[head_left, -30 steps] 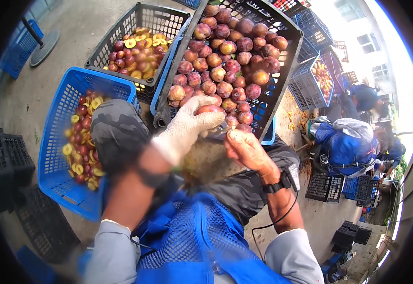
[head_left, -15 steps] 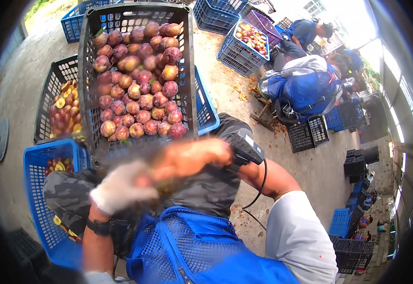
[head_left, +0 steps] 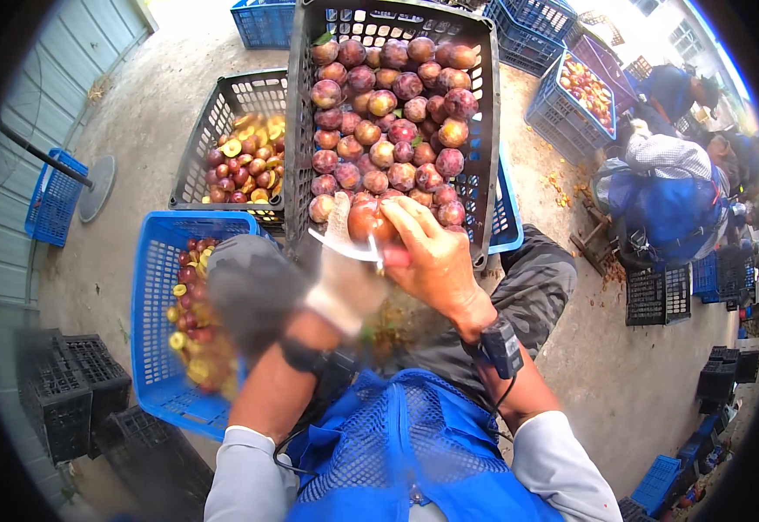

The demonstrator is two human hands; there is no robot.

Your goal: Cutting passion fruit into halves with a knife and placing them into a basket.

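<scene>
Round reddish-purple plum (head_left: 369, 222) pinched in bare right hand (head_left: 432, 261) at near rim of dark plastic crate (head_left: 294, 174). White-gloved left hand (head_left: 345, 283), blurred, closed around thin blade (head_left: 345, 250) touching the plum. Risk: blade slipping off smooth skin toward right fingertips.

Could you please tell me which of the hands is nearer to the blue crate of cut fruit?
Left. The gloved left hand is just right of the blue crate; the bare right hand is farther right, on a plum.
</scene>
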